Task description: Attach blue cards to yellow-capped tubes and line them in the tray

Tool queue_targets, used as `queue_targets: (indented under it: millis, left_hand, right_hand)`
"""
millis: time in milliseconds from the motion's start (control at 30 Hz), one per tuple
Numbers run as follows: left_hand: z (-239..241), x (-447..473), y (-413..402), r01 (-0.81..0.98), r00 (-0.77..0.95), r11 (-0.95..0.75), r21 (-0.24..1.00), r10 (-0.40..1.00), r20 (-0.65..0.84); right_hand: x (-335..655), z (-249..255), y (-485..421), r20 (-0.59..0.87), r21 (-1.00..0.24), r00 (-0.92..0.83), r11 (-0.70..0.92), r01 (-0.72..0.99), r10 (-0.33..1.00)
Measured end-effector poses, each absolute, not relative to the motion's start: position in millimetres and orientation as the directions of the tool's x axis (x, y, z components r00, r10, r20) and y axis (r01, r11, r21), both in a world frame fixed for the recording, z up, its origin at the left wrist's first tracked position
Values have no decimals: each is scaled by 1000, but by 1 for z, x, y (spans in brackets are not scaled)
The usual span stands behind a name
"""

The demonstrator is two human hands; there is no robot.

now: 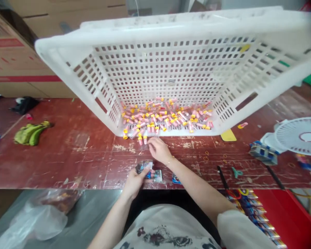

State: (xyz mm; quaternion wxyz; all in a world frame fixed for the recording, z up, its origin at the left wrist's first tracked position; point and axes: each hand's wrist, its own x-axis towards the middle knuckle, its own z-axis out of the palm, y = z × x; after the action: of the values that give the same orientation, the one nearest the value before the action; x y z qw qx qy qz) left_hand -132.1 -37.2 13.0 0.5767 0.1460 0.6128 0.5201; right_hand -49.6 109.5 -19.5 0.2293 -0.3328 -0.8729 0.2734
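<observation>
A big white perforated plastic crate (171, 69) leans tilted on the red worn table (80, 155), its open side toward me. Inside its lower edge lies a heap of several small pink tubes with yellow caps (166, 119); a few (141, 139) have spilled onto the table. My right hand (158, 149) reaches to these spilled tubes, fingers curled over them at the crate's lip. My left hand (137, 180) holds a small printed card packet (144, 168) near the table's front edge, with more cards (158, 175) lying beside it.
Green bananas (31, 133) lie at left, a black object (24, 103) behind them. A white fan (298, 135), a blue gadget (264, 154), scissors (226, 181), a yellow card (228, 135) and rubber bands sit at right. Cardboard boxes (12, 58) stand behind. Plastic bags (41, 218) lie below left.
</observation>
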Motion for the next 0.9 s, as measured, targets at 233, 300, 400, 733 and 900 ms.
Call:
queue_targets:
  millis: [233, 300, 400, 733, 900]
  left_hand:
    - [2, -172, -56, -437, -425, 401, 805, 697, -578]
    - [1, -172, -51, -423, -392, 416, 805, 717, -577]
    - [1, -167, -40, -421, -311, 427, 800, 761, -570]
    - [11, -133, -18, -462, -261, 314, 829, 846, -466]
    - [12, -124, -14, -444, -256, 351, 824, 832, -492]
  right_hand:
    - [-109, -17, 93, -40, -551, -582, 467, 691, 813]
    - [-90, -17, 90, -93, -542, -553, 423, 726, 828]
    - [-46, -12, 88, -127, -687, -568, 342, 642, 813]
    - [18, 36, 79, 200, -980, -504, 177, -92, 840]
    - [17, 33, 82, 173, -984, -594, 155, -83, 786]
